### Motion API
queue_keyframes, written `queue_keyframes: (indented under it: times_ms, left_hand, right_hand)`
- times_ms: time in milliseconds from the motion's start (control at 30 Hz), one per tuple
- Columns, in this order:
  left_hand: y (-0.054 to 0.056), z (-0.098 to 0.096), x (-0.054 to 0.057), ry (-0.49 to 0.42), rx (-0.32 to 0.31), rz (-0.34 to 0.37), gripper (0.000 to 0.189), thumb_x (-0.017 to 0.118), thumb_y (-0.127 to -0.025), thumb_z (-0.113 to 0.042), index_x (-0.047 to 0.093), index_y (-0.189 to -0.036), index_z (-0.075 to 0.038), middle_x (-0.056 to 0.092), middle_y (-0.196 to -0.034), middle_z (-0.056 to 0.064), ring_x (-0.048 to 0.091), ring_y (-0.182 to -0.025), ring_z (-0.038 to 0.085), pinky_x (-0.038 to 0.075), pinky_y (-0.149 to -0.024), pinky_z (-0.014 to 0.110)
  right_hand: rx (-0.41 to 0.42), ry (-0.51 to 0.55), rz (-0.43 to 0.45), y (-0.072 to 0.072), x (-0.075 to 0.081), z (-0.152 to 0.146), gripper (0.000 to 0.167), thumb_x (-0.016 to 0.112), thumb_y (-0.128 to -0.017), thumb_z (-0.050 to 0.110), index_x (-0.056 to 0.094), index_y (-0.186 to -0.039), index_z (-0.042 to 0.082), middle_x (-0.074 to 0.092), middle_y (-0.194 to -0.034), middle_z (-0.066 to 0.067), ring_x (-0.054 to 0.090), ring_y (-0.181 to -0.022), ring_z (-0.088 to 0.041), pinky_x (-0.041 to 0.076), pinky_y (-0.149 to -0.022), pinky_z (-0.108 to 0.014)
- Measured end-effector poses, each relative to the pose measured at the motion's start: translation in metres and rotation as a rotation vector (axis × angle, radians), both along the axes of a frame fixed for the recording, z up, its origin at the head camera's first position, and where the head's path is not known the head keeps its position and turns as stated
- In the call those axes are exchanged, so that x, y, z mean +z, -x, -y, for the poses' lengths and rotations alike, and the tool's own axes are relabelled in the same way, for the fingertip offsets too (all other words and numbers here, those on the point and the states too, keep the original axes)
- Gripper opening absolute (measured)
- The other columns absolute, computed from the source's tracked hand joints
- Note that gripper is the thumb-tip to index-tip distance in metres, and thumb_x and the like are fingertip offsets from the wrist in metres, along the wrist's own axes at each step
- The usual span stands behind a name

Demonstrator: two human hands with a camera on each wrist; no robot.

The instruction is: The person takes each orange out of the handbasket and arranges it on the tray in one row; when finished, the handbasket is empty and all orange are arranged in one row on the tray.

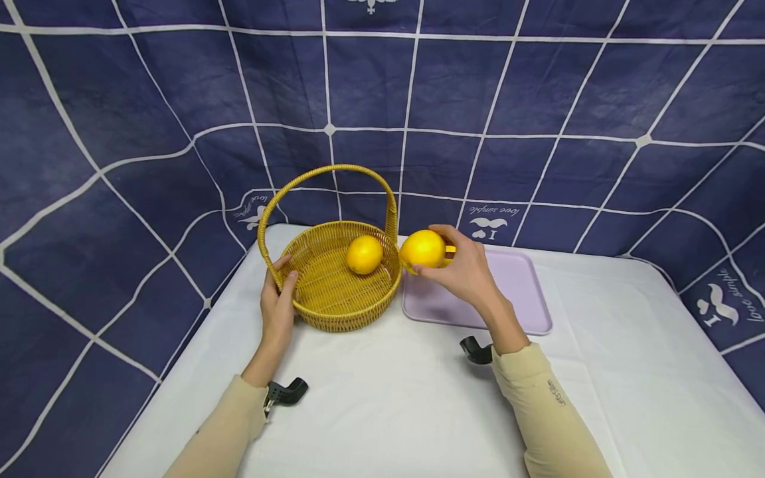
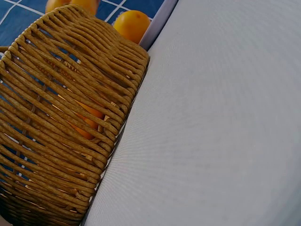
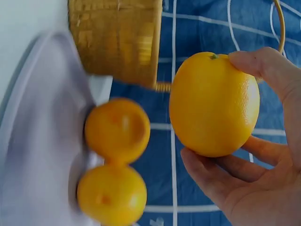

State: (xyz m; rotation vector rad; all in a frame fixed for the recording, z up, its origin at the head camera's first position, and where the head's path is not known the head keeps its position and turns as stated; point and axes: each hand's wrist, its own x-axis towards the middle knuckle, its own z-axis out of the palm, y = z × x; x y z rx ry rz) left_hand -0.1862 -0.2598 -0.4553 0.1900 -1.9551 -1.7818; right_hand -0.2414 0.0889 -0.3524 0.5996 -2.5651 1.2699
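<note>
My right hand [image 1: 463, 265] pinches an orange [image 3: 214, 103] between thumb and fingers, lifted over the left part of a lilac tray [image 1: 478, 302] and close to the basket's right rim. A round woven basket [image 1: 343, 318] with a tall arched handle stands to the left, one orange [image 1: 364, 255] inside it. At the basket's left rim, near the foot of the handle, my left hand [image 1: 277, 309] grips the edge. Two more oranges sit on the tray in the right wrist view, a nearer one [image 3: 113, 195] and another orange [image 3: 117, 129]; from the head they are mostly hidden.
A white cloth [image 1: 382, 405] covers the table. Behind and at both sides hangs a dark blue curtain [image 1: 454, 86] with white grid lines. Black camera mounts stick out at the left wrist [image 1: 287, 392] and the right wrist [image 1: 476, 350].
</note>
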Motion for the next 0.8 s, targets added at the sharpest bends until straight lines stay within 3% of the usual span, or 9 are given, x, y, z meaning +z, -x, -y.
queue_keyframes:
  times_ms: [433, 800]
  left_hand:
    - [0.0, 0.0, -0.001, 0.006, 0.005, 0.005, 0.046, 0.056, -0.11, -0.029, 0.051, -0.154, -0.02, 0.047, -0.163, -0.001, 0.035, -0.156, 0.015, 0.026, -0.132, 0.035]
    - [0.0, 0.0, 0.0, -0.011, -0.002, 0.016, 0.045, 0.055, -0.11, -0.024, 0.051, -0.155, -0.021, 0.046, -0.164, -0.003, 0.033, -0.156, 0.013, 0.025, -0.132, 0.034]
  right_hand:
    - [-0.12, -0.064, -0.003, 0.016, -0.013, -0.079, 0.074, 0.092, -0.08, 0.026, 0.061, -0.143, 0.005, 0.068, -0.136, -0.02, 0.066, -0.121, -0.037, 0.06, -0.1, -0.054]
    - [-0.187, -0.129, 0.064, 0.026, -0.028, -0.114, 0.075, 0.09, -0.082, 0.028, 0.058, -0.145, 0.002, 0.066, -0.137, -0.025, 0.064, -0.121, -0.044, 0.054, -0.104, -0.059]
